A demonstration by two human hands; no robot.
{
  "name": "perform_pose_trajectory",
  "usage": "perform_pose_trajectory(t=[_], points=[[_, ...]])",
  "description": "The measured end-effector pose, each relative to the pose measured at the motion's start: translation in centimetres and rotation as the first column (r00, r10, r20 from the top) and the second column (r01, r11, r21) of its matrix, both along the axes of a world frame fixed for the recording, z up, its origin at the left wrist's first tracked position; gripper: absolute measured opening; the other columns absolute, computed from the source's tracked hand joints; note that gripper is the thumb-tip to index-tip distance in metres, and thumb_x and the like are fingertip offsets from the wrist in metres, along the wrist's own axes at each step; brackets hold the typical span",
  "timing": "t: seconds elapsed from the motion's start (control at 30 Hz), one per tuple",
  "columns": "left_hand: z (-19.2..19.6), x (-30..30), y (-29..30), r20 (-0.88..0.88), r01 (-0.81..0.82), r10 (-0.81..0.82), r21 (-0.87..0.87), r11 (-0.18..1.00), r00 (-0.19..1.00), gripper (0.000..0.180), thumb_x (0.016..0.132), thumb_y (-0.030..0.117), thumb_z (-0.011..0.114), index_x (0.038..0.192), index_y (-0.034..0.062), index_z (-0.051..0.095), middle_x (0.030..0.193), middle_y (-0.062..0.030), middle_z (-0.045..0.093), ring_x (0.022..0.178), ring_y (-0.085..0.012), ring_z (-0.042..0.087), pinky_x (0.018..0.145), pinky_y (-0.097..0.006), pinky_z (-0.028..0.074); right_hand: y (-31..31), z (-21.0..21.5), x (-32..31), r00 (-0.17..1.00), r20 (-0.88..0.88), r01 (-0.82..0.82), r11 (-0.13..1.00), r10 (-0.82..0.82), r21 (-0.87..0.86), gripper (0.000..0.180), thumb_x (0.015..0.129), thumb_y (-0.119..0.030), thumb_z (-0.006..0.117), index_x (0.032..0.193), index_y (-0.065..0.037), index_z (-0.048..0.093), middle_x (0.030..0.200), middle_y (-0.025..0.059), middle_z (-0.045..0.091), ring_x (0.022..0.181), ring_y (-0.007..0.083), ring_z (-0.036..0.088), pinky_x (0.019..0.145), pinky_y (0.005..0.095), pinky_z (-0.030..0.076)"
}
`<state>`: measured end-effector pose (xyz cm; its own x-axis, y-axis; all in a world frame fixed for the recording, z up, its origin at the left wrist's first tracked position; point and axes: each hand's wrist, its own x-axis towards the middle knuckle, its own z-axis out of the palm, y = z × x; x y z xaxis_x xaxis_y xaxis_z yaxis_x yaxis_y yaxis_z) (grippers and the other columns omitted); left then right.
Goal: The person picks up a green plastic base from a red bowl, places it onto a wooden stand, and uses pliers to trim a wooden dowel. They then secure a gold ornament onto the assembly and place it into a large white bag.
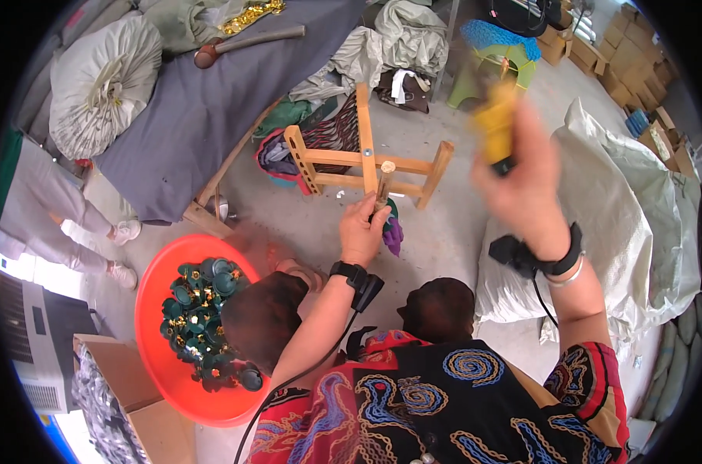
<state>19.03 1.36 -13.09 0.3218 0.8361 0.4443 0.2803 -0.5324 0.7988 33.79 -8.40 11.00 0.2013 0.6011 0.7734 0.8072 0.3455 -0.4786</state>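
Note:
My left hand (360,236) is closed around the lower part of a short stick (386,179), whose pale round end points up. Just past my fingers shows a green and purple piece (393,233), partly hidden by the hand. Behind the stick stands a light wooden frame (334,157) with crossed bars and slatted ends. My right hand (521,182) is raised on the right, its fingers wrapped round a yellow tool (499,124) with a black end. Motion smears that tool, so its exact kind is unclear. Each wrist wears a black strapped device.
An orange-red tub (156,387) at lower left holds several dark green and gold pieces. Beside it sits an open cardboard box (165,429). White sacks (590,224) lie at right. On a grey-covered table (165,131) rests a mallet (246,45). A person's legs (49,193) stand at left.

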Motion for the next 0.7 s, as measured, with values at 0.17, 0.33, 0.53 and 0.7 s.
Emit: perform_pose_trajectory(t=[0.17,0.33,0.53,0.7], points=[[-0.1,0.0,1.4,-0.037,0.008,-0.007,0.033,0.999,0.999,0.025,0.076,0.017,0.067,0.097,0.0035,0.062,0.098,-0.0131,0.064,0.086,-0.0329,0.058,0.078,-0.04,0.046,1.6,-5.3,1.6,0.95,0.264,0.045,0.761,0.169,-0.647,0.049,0.061,-0.003,0.065,0.107,-0.001,0.05,0.091,0.0165,0.055,0.082,0.0331,0.059,0.066,0.039,0.049],[1.1,-1.7,0.1,-0.076,-0.036,0.037,0.01,0.999,0.996,0.025,0.074,0.019,0.067,0.092,0.0037,0.059,0.076,-0.0159,0.059,0.074,-0.0332,0.058,0.064,-0.043,0.047,2.2,-5.4,-3.1,0.901,0.032,-0.377,0.817,0.433,-0.436,0.051,0.059,-0.005,0.064,0.109,-0.001,0.052,0.119,0.0214,0.048,0.119,0.0368,0.042,0.093,0.0397,0.041],[2.6,-0.8,-2.0,-0.059,-0.052,0.055,0.058,0.997,0.997,0.024,0.071,0.017,0.067,0.088,0.0022,0.059,0.082,-0.0192,0.06,0.077,-0.0392,0.056,0.068,-0.045,0.046,2.8,-11.4,-3.0,0.923,0.015,-0.343,0.839,0.385,-0.423,0.052,0.058,-0.001,0.06,0.109,0.001,0.051,0.113,0.0176,0.05,0.112,0.032,0.046,0.094,0.0385,0.038],[3.2,0.1,0.7,0.025,-0.244,0.25,-0.14,0.96,0.968,0.025,0.068,0.014,0.068,0.088,0.0018,0.059,0.075,-0.0158,0.059,0.074,-0.028,0.06,0.067,-0.04,0.047,1.7,-10.6,1.3,0.906,-0.352,-0.326,0.919,0.236,-0.223,0.055,0.059,0.002,0.059,0.113,-0.001,0.049,0.104,0.0085,0.055,0.097,0.0217,0.053,0.086,0.0326,0.042]])
